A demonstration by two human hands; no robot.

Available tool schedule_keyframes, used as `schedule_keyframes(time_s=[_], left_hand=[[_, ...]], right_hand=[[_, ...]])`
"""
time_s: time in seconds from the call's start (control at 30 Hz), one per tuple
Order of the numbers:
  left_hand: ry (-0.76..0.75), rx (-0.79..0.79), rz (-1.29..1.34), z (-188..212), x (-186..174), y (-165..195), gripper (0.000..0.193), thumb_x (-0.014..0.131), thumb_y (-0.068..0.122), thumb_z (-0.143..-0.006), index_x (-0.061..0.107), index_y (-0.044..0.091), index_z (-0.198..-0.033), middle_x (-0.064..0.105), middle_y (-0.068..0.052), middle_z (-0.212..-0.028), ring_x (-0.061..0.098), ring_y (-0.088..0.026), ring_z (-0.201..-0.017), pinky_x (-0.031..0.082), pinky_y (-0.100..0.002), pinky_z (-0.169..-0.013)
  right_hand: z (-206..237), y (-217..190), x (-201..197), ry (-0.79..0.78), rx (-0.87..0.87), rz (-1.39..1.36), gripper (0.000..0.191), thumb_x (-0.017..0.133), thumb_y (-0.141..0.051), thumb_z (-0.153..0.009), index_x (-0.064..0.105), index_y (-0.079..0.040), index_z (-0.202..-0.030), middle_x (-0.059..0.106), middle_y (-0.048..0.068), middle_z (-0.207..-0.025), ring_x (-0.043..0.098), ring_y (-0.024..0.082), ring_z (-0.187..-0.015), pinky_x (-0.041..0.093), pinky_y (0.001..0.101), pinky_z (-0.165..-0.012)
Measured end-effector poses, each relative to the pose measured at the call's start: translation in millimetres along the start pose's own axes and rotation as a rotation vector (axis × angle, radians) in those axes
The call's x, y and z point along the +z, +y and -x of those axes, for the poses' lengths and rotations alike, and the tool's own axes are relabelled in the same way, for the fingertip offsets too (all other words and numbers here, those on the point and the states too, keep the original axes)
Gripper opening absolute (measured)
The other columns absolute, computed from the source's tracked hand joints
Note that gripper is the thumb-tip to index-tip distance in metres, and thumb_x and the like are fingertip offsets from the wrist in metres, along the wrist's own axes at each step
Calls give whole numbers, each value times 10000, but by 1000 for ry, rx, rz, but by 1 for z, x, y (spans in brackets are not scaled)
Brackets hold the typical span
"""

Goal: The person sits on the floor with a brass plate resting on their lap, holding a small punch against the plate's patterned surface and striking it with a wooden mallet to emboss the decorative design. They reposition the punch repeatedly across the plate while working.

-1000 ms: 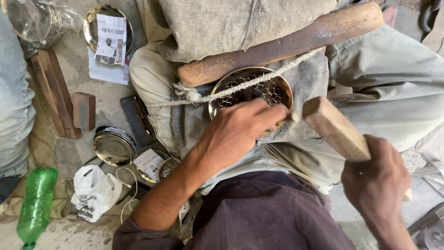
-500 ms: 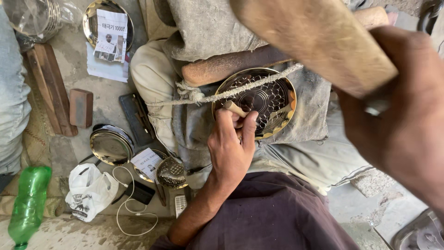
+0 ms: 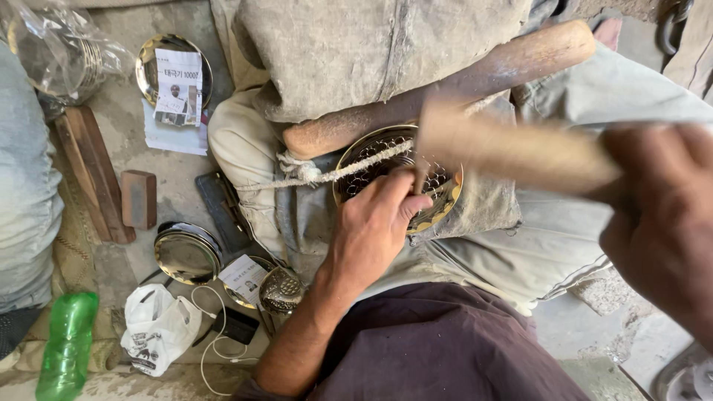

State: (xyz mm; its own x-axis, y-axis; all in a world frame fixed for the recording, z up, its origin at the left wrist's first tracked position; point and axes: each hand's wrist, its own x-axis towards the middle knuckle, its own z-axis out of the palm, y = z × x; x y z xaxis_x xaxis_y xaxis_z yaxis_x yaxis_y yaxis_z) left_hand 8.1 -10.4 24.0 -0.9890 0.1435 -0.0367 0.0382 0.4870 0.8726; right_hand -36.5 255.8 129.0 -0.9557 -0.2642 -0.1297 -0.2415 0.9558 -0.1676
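Note:
A round brass plate (image 3: 440, 214) with a honeycomb pattern rests on my cloth-covered lap. A rope (image 3: 312, 174) ties it against a thick wooden beam (image 3: 512, 63). My left hand (image 3: 375, 226) lies on the plate's near edge and pinches a thin metal punch (image 3: 417, 177) upright on the pattern; most of the punch is hidden by my fingers. My right hand (image 3: 661, 223), large and blurred at the right, grips a wooden mallet (image 3: 505, 148). The mallet's head is over the plate, right at the top of the punch.
On the ground to the left lie a stack of shiny plates (image 3: 186, 252), a white plastic bag (image 3: 157, 327), a green bottle (image 3: 67, 345), wooden blocks (image 3: 89, 174), a dark flat case (image 3: 223, 212), a white cable (image 3: 215, 349) and a plate under printed paper (image 3: 172, 70).
The mallet went up close to the camera, then swung down onto the punch. My left hand shifted from covering the plate to pinching the punch at its edge.

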Motion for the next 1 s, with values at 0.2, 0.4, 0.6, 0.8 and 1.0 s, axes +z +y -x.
schedule_keyframes(time_s=[0.2, 0.4, 0.6, 0.8, 1.0], left_hand=[[-270, 220, -31, -29, -17, 4, 276, 740, 148, -948, 626, 66, -1186, 731, -101, -941, 744, -236, -813, 597, -342, -644], [-564, 252, -167, -50, -16, 6, 266, 711, 95, -947, 630, 111, -1200, 720, -53, -863, 748, -180, -800, 591, -313, -560], [-455, 350, -206, -38, -21, 17, 325, 752, 136, -895, 661, 135, -1207, 700, -62, -854, 721, -224, -751, 581, -361, -638], [7, 205, 63, 3, -55, 11, 209, 717, 89, -991, 630, 65, -1179, 716, -110, -1137, 767, -137, -865, 629, -242, -632], [363, 28, -320, 43, -87, -12, 282, 728, 102, -986, 610, 11, -1225, 696, -135, -1071, 737, -245, -864, 592, -372, -694]], right_hand=[[60, 11, 36, 35, 218, -54, 377, 724, -3, -934, 577, 11, -1281, 714, 168, -1010, 728, 270, -905, 596, 403, -796], [94, 10, 54, 169, 425, -419, 411, 743, -86, -893, 502, 94, -1175, 690, 222, -930, 692, 281, -787, 567, 407, -666], [90, -23, 72, 60, 369, 2, 287, 690, 48, -890, 607, 39, -1165, 714, 209, -902, 696, 294, -729, 569, 428, -625], [62, -45, 57, -105, 569, -507, 394, 760, -143, -890, 580, 7, -1207, 731, 227, -985, 751, 296, -749, 628, 432, -654], [21, -75, 71, 33, 280, -776, 553, 832, -178, -798, 573, 34, -1238, 752, 212, -1008, 744, 299, -896, 579, 411, -789]])
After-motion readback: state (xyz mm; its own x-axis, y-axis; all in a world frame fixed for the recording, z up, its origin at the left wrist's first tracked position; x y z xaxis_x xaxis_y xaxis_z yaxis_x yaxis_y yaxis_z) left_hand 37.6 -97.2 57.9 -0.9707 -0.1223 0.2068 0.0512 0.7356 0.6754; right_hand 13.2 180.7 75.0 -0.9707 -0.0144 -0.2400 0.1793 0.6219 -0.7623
